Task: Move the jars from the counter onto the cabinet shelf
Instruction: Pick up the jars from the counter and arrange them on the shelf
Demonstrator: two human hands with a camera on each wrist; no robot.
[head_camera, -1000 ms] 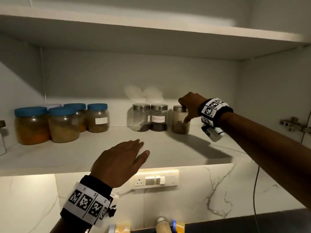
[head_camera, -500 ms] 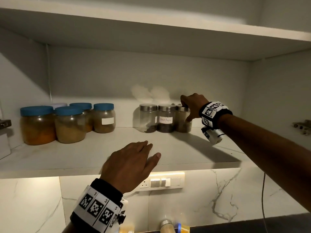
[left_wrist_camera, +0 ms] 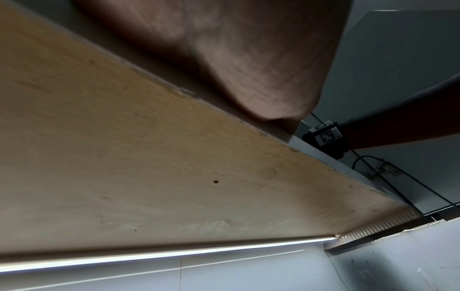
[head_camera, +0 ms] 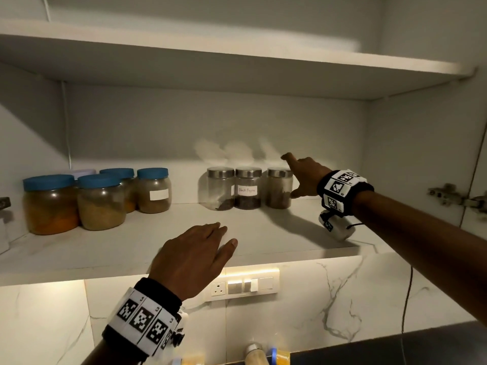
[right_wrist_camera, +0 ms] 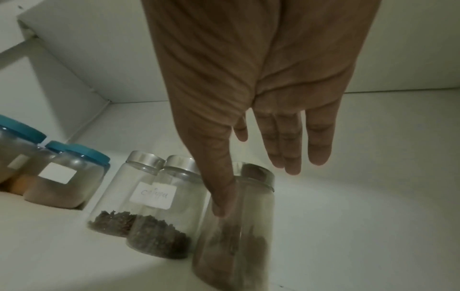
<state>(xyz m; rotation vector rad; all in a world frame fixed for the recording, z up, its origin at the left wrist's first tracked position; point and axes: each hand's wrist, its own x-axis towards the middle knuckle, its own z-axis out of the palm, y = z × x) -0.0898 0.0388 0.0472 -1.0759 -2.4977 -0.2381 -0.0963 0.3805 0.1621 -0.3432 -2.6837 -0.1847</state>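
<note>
Three steel-lidded glass jars stand in a row at the back of the cabinet shelf: a nearly empty one, one labelled black pepper, and a brown-filled one on the right. My right hand is beside that right-hand jar. Its thumb lies against the glass and its fingers stretch straight past the lid. My left hand rests flat on the shelf's front edge and holds nothing. The left wrist view shows its palm above the shelf's underside.
Several blue-lidded jars fill the shelf's left end. An upper shelf hangs close overhead. A switch panel sits on the marble wall below. More jars peek up from the dark counter. A door hinge is on the right.
My right hand's fingers, curled over the right-hand jar's lid earlier, have straightened and come off the lid. The jar now stands next to the other two. My left hand has stayed put.
</note>
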